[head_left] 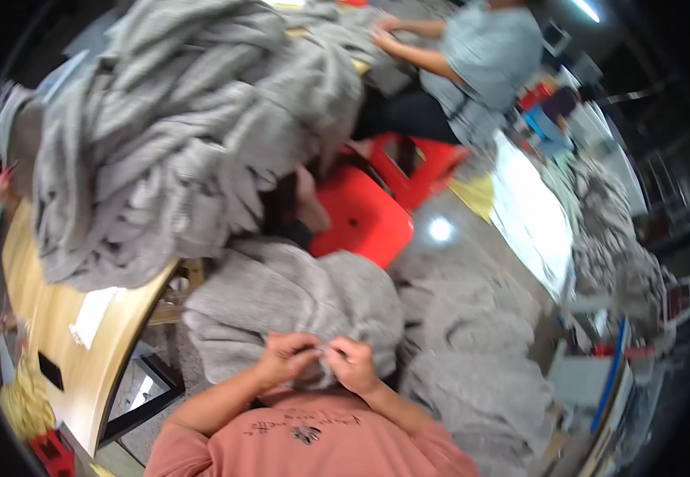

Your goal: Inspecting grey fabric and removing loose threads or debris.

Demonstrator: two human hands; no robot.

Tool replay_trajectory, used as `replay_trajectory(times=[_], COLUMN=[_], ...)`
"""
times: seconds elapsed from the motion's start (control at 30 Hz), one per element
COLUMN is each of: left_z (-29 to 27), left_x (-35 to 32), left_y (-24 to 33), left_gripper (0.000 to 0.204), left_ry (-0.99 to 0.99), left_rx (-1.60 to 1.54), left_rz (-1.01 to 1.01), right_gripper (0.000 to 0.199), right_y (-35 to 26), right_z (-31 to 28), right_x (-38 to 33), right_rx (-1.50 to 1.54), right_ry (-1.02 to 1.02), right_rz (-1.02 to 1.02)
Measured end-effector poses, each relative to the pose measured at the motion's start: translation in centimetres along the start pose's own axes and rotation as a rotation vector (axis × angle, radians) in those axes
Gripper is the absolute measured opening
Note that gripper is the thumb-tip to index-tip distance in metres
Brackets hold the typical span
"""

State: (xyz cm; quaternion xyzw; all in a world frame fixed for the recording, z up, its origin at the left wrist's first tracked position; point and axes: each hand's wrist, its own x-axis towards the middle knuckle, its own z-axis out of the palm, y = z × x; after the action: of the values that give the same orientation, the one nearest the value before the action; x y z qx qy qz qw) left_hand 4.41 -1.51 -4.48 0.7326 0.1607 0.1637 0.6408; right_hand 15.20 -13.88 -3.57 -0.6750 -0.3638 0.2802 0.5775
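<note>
Grey knitted fabric [289, 290] is bunched over my lap. Above its near edge my left hand [291, 358] and my right hand [350, 366] face each other, almost touching at the fingertips. Both are closed in a pinch, with thumbs and forefingers pressed together. What sits between the fingers is too small and blurred to make out. More of the grey fabric [472, 358] lies in a heap to the right of my lap.
A tall pile of grey knitwear [194, 119] covers much of the wooden table [82, 318], where a black phone [50, 370] lies. Ahead is a red stool [361, 215]. A person in a grey shirt [488, 56] handles fabric at the far side. White sheeting [532, 215] spreads at right.
</note>
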Motion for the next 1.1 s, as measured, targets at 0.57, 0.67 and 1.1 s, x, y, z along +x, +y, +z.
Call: replay_trajectory(times=[0.57, 0.67, 1.1], left_z=[0.2, -0.2, 1.0], left_x=[1.3, 1.0, -0.6], left_y=[0.6, 0.8, 1.0], left_gripper=[0.02, 0.018, 0.028], left_ry=[0.315, 0.268, 0.229], left_rx=[0.439, 0.413, 0.314], left_rz=[0.628, 0.514, 0.609], right_gripper=[0.009, 0.004, 0.021], right_y=[-0.9, -1.2, -1.1], right_z=[-0.1, 0.2, -1.7], right_x=[2.0, 2.3, 2.2], right_rx=[0.335, 0.522, 0.187], right_ry=[-0.134, -0.053, -0.313], right_rz=[0.292, 0.177, -0.093])
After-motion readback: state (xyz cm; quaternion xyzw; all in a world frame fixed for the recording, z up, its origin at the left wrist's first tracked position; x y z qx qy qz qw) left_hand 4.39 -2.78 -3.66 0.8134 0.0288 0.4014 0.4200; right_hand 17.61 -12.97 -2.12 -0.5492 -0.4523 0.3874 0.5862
